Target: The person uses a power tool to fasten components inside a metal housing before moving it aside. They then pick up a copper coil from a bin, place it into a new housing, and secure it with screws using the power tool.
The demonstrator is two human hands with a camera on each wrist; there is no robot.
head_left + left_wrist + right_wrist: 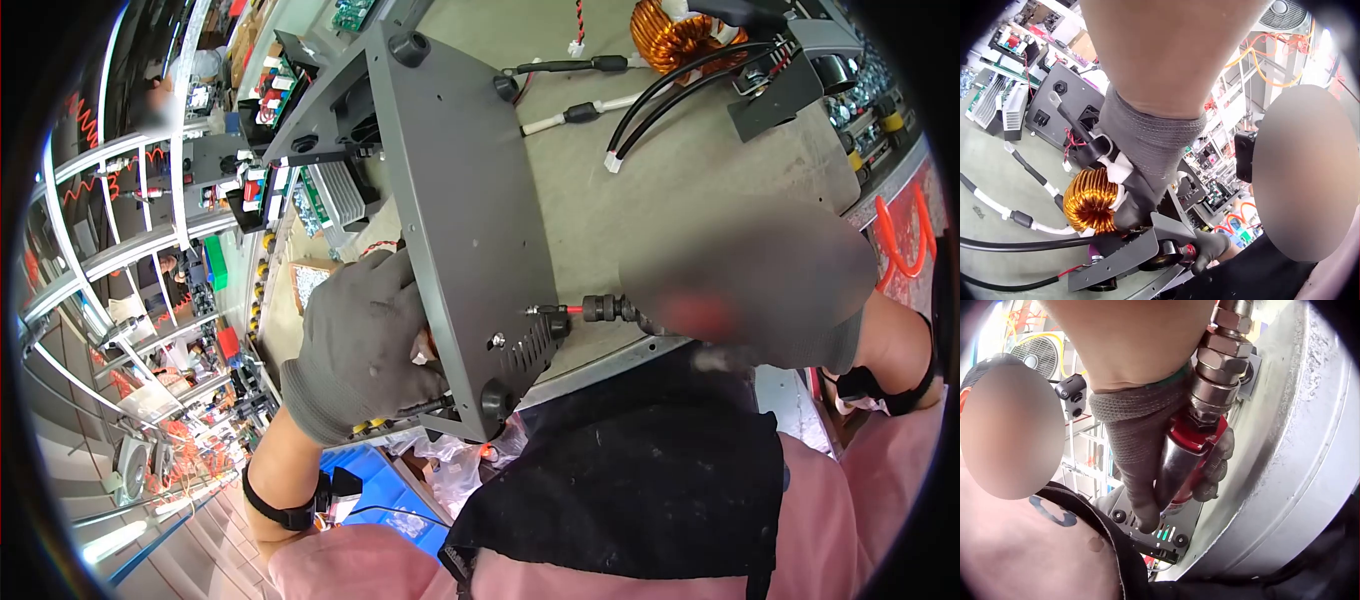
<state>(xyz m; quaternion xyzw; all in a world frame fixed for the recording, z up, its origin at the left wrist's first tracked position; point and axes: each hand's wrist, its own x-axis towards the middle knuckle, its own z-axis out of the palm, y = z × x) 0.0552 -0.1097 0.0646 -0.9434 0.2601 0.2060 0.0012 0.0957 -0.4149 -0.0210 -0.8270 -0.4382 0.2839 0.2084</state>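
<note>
1. Currently the left hand point(365, 340), in a grey glove, is gripping the near left edge of the grey chassis point(470, 200), its fingers curling round that edge.
2. The chassis is standing tilted on the workbench point(650, 190), with its flat underside facing the head camera.
3. The red air screwdriver point(1194, 456) is pressing its bit against the chassis's lower right side, beside the vent slots.
4. The right hand point(1138, 462), gloved, is clamping its fingers round the screwdriver's body.
5. A copper coil point(672, 35) is lying at the bench's far right, well apart from the chassis.
</note>
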